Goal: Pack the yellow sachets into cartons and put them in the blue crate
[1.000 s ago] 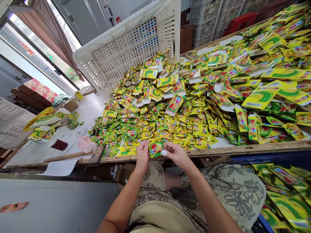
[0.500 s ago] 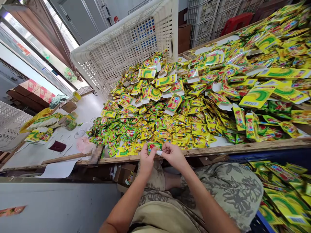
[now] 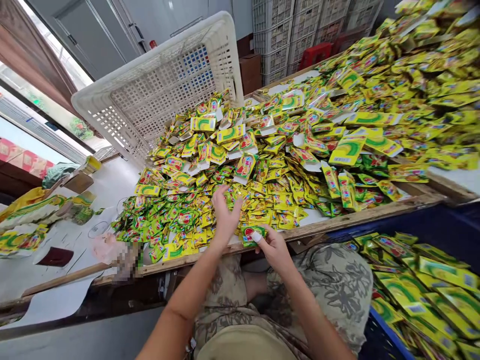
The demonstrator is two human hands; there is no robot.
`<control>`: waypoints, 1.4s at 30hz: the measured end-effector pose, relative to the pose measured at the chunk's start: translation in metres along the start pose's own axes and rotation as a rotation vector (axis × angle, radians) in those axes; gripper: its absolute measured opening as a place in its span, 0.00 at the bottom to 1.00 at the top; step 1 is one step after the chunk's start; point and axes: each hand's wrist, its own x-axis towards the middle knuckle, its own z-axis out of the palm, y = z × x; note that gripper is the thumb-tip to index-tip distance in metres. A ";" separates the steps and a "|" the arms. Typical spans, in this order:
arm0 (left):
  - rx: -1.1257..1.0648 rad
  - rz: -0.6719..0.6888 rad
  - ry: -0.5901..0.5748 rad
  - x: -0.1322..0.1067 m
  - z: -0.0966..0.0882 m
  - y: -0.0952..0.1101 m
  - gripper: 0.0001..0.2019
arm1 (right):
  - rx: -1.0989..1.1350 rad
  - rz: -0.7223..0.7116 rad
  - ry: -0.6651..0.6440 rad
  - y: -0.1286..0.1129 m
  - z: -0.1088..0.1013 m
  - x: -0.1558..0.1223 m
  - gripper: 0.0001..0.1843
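In my right hand (image 3: 275, 247) is a small green packet (image 3: 248, 235) with a red fruit picture, pinched near the table's front edge; a white wrap covers that thumb. My left hand (image 3: 225, 215) is over the heap of small packets (image 3: 187, 217), its fingers spread apart and slightly blurred. Whether its fingertips touch a packet I cannot tell. Green packets lie on the heap's left side and yellow ones nearer the middle. Behind them are several small yellow printed boxes (image 3: 245, 167), some with white flaps open.
A white plastic basket (image 3: 157, 75) lies tipped on its side behind the heap. At lower right stands a blue crate (image 3: 390, 332) with yellow boxes in it. A wooden strip (image 3: 315, 225) edges the table. A dark red cup-like item (image 3: 56, 256) lies at left.
My left hand has let go of the green packet and moved forward over the heap. The packet stays in my right hand. The view has shifted to the right.
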 end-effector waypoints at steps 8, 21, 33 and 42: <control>0.341 -0.109 -0.086 0.125 0.085 -0.014 0.40 | -0.138 -0.017 0.110 0.011 -0.033 -0.011 0.19; -0.356 -0.191 -0.049 -0.004 -0.002 0.022 0.31 | -0.286 -0.327 0.048 -0.029 -0.030 0.012 0.12; -0.329 -0.163 -0.204 -0.009 -0.044 0.025 0.11 | -0.323 -0.205 -0.030 -0.033 -0.048 0.002 0.13; -0.281 -0.064 -0.134 -0.019 -0.036 0.012 0.09 | -0.320 -0.155 -0.073 -0.026 -0.046 -0.001 0.12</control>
